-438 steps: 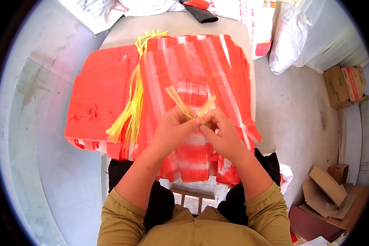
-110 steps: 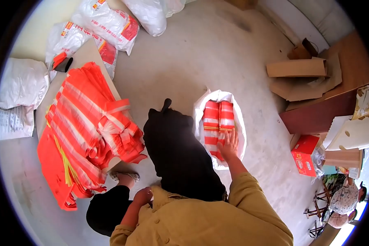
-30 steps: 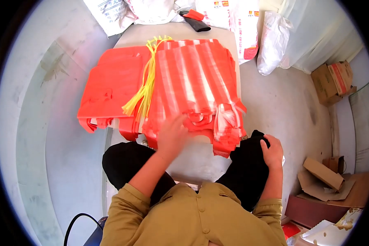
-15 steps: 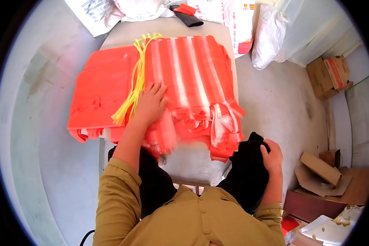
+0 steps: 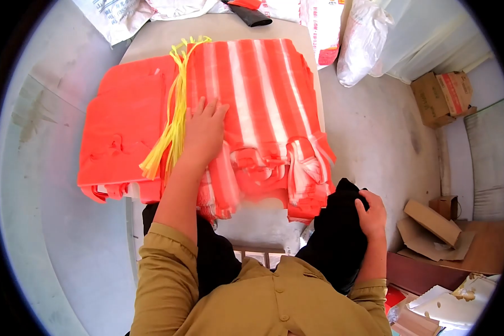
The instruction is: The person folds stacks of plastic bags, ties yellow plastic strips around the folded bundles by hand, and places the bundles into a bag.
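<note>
- Two hands show; my left hand (image 5: 205, 131) lies flat, fingers slightly spread, on the striped stack (image 5: 257, 95), steadying it, I judge.
- My right hand (image 5: 372, 214) loosely cups the knee (image 5: 339, 227).
- Stack: upper centre, on the bench (image 5: 168, 40).
- Any lift calls for curled left fingers.

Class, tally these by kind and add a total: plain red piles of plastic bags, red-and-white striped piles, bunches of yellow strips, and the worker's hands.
Plain red pile of plastic bags: 1
Red-and-white striped pile: 1
Bunch of yellow strips: 1
Hands, left hand and right hand: 2
Total: 5
</note>
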`<state>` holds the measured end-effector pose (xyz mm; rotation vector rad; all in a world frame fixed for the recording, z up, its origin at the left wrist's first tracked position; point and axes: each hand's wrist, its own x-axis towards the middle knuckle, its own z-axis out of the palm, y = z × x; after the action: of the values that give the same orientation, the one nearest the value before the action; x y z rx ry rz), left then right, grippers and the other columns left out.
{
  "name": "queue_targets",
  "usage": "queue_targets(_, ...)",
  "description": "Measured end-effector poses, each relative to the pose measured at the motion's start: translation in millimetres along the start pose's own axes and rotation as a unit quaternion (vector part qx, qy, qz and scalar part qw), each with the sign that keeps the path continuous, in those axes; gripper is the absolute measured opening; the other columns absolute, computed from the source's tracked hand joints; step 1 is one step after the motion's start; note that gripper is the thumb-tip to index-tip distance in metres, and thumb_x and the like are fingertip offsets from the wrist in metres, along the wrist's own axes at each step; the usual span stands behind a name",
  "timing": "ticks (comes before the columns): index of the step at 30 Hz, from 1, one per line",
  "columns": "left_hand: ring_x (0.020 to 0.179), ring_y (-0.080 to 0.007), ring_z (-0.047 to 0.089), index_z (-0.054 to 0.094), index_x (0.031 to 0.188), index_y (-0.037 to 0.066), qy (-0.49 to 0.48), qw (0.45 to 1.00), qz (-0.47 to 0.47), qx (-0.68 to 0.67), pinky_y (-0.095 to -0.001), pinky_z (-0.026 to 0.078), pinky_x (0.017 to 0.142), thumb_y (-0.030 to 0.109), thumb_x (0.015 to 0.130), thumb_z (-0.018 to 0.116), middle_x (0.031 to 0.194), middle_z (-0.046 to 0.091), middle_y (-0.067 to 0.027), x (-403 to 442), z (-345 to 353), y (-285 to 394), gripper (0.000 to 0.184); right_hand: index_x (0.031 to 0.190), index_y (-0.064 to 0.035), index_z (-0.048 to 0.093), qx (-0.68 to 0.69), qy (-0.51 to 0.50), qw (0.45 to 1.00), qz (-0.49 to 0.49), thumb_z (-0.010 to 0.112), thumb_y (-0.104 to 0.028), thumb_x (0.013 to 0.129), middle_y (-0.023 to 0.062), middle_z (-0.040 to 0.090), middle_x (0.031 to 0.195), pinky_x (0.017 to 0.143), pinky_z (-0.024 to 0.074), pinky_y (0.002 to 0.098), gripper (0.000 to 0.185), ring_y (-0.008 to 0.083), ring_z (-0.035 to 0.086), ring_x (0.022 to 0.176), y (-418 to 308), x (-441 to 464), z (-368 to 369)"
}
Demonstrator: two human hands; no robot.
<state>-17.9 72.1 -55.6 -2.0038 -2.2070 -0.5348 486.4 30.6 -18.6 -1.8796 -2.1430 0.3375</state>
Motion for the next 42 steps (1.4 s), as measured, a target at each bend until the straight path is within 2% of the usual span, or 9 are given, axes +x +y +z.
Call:
queue_targets(6,0.153,-0.0388,0.038,0.056,0.151,0.017,-0.077,0.993,0.073,-0.049,-0.0618,0.030,0.123,0.029,0.101,0.064,0.161,0.047,-0.0153,-9,-21,20,0.052,0.121,-0.0088,0.073,-0.025,0.001,1.000,-0.009,0.075,-0.026,0.093,0.0122,0.073,0.124,0.104,0.0516,0.0429,0.034,0.0331,0.066,0.119,-13,-4,1)
queue_targets(12,0.158,-0.0371,0.030,0.048,0.159,0.023,-0.055,0.995,0.009,-0.077,-0.0614,0.026,0.126,0.037,0.101,0.064,0.170,0.035,-0.0136,-13,-18,16,0.062,0.120,-0.0068,0.073,-0.025,-0.022,0.999,-0.018,0.075,-0.026,0.092,0.0122,0.072,0.128,0.107,0.0501,0.0438,0.034,0.0330,0.064,0.123,-39,-7,2)
queue_targets(18,0.159,-0.0372,0.027,0.044,0.161,0.026,-0.127,0.991,0.040,-0.027,-0.0620,0.025,0.126,0.039,0.100,0.065,0.171,0.032,-0.0141,-18,-14,18,0.066,0.122,-0.0073,0.073,-0.084,0.011,0.992,-0.090,0.076,-0.024,0.091,0.0106,0.071,0.130,0.107,0.0504,0.0436,0.035,0.0320,0.063,0.124,-36,-15,18)
queue_targets(21,0.153,-0.0367,0.038,0.054,0.154,0.021,-0.047,0.998,0.037,-0.025,-0.0587,0.031,0.123,0.036,0.097,0.070,0.163,0.045,-0.0142,-17,-22,26,0.062,0.121,-0.0067,0.073,-0.090,0.004,0.994,-0.067,0.076,-0.024,0.091,0.0110,0.071,0.130,0.107,0.0503,0.0436,0.035,0.0322,0.063,0.125,-36,-8,20)
queue_targets(24,0.136,-0.0359,0.055,0.066,0.137,0.012,-0.024,0.962,0.139,-0.232,-0.0506,0.044,0.113,0.029,0.089,0.078,0.141,0.062,-0.0144,-17,-36,35,0.052,0.121,-0.0064,0.073,-0.066,-0.018,0.996,-0.063,0.076,-0.024,0.091,0.0118,0.071,0.130,0.107,0.0502,0.0436,0.035,0.0326,0.063,0.125,-37,4,20)
queue_targets(27,0.118,-0.0342,0.062,0.069,0.119,0.006,-0.133,0.916,0.169,-0.338,-0.0437,0.052,0.101,0.020,0.080,0.084,0.119,0.067,-0.0133,-25,-42,65,0.044,0.120,-0.0059,0.073,-0.044,-0.040,0.997,-0.050,0.076,-0.023,0.090,0.0122,0.071,0.130,0.107,0.0502,0.0437,0.035,0.0328,0.063,0.124,-44,9,20)
queue_targets(30,0.115,-0.0343,0.062,0.067,0.116,0.004,-0.088,0.927,0.236,-0.277,-0.0416,0.054,0.096,0.017,0.077,0.085,0.115,0.066,-0.0142,-27,-23,81,0.045,0.120,-0.0047,0.073,-0.048,-0.032,0.996,-0.074,0.077,-0.023,0.090,0.0124,0.071,0.129,0.107,0.0503,0.0441,0.035,0.0333,0.064,0.123,-47,5,30)
queue_targets(34,0.116,-0.0351,0.062,0.066,0.118,0.003,-0.083,0.943,0.178,-0.270,-0.0438,0.053,0.098,0.016,0.078,0.083,0.117,0.066,-0.0138,-25,-16,87,0.045,0.118,-0.0030,0.073,-0.081,-0.023,0.991,-0.104,0.077,-0.022,0.089,0.0135,0.072,0.128,0.106,0.0504,0.0452,0.035,0.0342,0.064,0.122,-44,9,44)
queue_targets(42,0.113,-0.0359,0.063,0.066,0.115,0.003,-0.059,0.960,0.134,-0.238,-0.0455,0.053,0.096,0.011,0.085,0.078,0.114,0.068,-0.0146,-21,-3,95,0.033,0.124,-0.0037,0.071,0.014,-0.038,0.996,-0.081,0.074,-0.021,0.091,0.0148,0.070,0.131,0.109,0.0483,0.0460,0.037,0.0360,0.062,0.125,-44,16,45)
